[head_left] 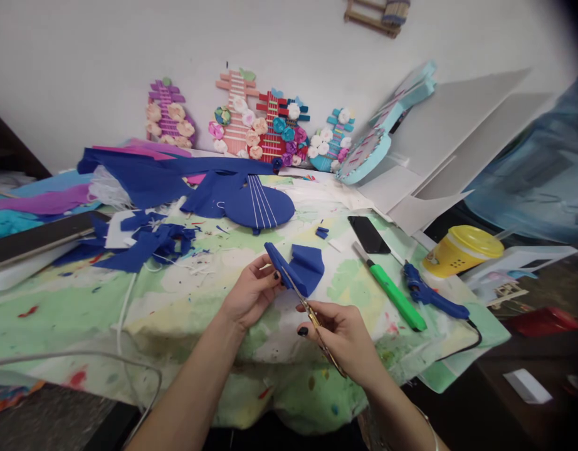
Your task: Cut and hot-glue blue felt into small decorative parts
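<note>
My left hand (pixel 255 289) pinches a folded piece of dark blue crepe paper (pixel 309 266) between thumb and fingers, over the front of the table. My right hand (pixel 343 335) is closed around the handles of gold-coloured scissors (pixel 312 313). Their blades lie along the blue paper, close to my left thumb; whether they are fully closed I cannot tell. Beyond my hands lies a blue guitar-shaped piece (pixel 259 207) with white strings across its rounded body. Small blue scraps (pixel 322 232) rest on the cloth to the right of it.
A green utility knife (pixel 397 297), a black phone (pixel 368 234), a blue glue gun (pixel 432 294) and a yellow-lidded tub (pixel 462 250) lie on the right. Blue cuttings (pixel 152 244) pile up at left, beside a white cable (pixel 124 307). Decorated guitar shapes (pixel 273 125) lean against the wall.
</note>
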`<state>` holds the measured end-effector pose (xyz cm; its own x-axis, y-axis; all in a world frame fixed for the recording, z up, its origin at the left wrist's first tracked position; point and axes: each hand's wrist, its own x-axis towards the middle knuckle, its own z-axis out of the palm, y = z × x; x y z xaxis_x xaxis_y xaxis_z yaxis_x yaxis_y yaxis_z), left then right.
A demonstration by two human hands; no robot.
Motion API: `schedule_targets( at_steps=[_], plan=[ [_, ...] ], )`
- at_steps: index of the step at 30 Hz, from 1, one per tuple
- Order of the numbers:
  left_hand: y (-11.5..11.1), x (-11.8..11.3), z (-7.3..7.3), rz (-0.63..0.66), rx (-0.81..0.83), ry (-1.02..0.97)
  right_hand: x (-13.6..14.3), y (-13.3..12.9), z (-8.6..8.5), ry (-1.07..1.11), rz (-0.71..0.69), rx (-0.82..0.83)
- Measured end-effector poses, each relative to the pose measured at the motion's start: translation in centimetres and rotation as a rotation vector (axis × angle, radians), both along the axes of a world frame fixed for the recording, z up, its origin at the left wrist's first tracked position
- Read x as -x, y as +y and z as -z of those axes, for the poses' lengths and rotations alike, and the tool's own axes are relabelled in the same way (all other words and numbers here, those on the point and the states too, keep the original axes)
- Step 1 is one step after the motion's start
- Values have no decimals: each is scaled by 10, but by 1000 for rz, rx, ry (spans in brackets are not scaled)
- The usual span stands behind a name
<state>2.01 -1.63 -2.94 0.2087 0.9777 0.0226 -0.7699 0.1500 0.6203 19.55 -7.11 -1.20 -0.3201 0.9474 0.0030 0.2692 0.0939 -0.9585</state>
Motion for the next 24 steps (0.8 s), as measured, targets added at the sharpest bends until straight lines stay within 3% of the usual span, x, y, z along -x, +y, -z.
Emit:
schedule_targets(
  at_steps=[17, 24],
  plan=[
    [0, -2, 0, -8, 16, 1, 4, 0, -4, -32, 9, -76],
    [-1, -3, 0, -1, 3, 2, 7, 0, 3, 222, -1, 146]
  ],
)
